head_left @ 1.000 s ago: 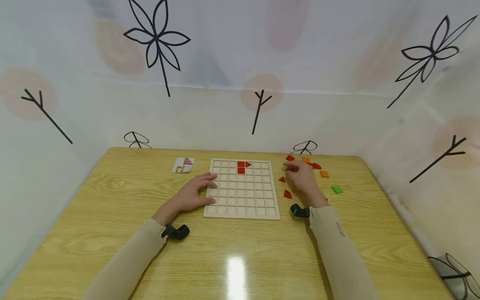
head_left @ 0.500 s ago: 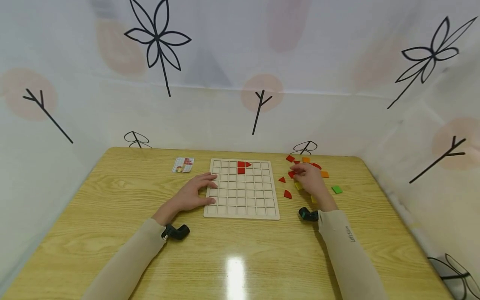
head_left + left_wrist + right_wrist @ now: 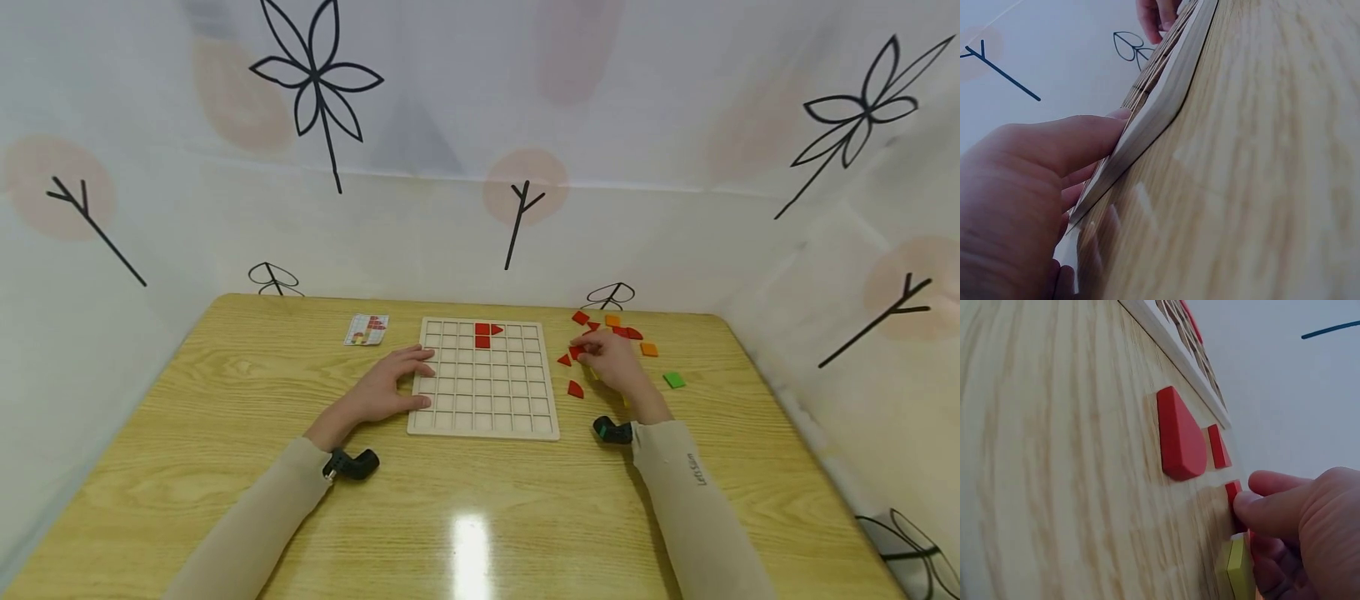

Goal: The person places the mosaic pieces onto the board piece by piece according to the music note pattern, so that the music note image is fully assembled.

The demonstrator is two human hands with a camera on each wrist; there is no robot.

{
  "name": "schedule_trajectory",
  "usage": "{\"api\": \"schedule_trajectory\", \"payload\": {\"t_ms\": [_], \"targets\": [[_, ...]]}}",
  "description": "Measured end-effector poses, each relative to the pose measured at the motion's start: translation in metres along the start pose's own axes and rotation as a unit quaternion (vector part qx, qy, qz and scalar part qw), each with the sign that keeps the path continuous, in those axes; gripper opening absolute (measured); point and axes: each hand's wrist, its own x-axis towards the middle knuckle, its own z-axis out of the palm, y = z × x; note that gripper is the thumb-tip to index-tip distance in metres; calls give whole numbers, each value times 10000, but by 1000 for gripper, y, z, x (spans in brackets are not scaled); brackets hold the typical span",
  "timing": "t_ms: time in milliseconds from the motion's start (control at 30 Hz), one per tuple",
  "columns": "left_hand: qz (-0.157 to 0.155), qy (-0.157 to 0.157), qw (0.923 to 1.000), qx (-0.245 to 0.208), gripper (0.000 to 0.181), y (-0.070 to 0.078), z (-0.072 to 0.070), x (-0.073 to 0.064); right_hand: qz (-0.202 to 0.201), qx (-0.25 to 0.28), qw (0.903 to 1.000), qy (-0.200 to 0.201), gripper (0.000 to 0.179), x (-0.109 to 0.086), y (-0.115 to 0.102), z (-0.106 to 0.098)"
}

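A pale wooden grid board (image 3: 480,403) lies mid-table. Two red squares (image 3: 482,335) and a red triangle (image 3: 497,330) sit in its upper cells. My left hand (image 3: 390,385) rests along the board's left side with fingers spread; the left wrist view has its thumb (image 3: 1094,139) on the edge. Right of the board, my right hand (image 3: 617,364) pinches a small red tile (image 3: 576,352) between thumb and fingers, its full outline partly covered. Close by lie a loose red triangle (image 3: 564,360) and a red quarter-circle (image 3: 1180,439). A yellow tile (image 3: 1242,565) sits under the hand.
A patterned card (image 3: 367,329) lies left of the board. Behind the right hand are more red pieces (image 3: 581,317) and orange squares (image 3: 649,350), with a green tile (image 3: 674,380) farther right. A printed cloth wall (image 3: 420,242) borders the table's back.
My right hand first drew back rightward from the far pieces, uncovering several, then shifted slightly left with the red tile at its fingertips. The left hand and board have stayed still.
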Motion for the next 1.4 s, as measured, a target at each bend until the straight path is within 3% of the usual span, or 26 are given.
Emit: {"api": "schedule_trajectory", "payload": {"t_ms": [200,467,800,1000,1233,1400], "targets": [[15,-4,10000,-13,38,0,0,-1,58,-133,9997,-184,28,2,-2,4],[23,19,10000,12,38,0,1,-1,-173,-611,9978,-211,29,6,-3,4],[-4,24,10000,-71,38,-1,3,-1,-73,-395,9991,-105,24,4,-2,0],[-1,26,10000,-81,38,-1,3,-1,153,-175,9994,252,21,2,-1,1],[98,95,9999,-31,38,1,2,-2,-4,54,9971,757,22,2,-8,3],[158,100,9998,17,38,1,2,-1,-65,182,9966,799,25,4,-14,8]]}}
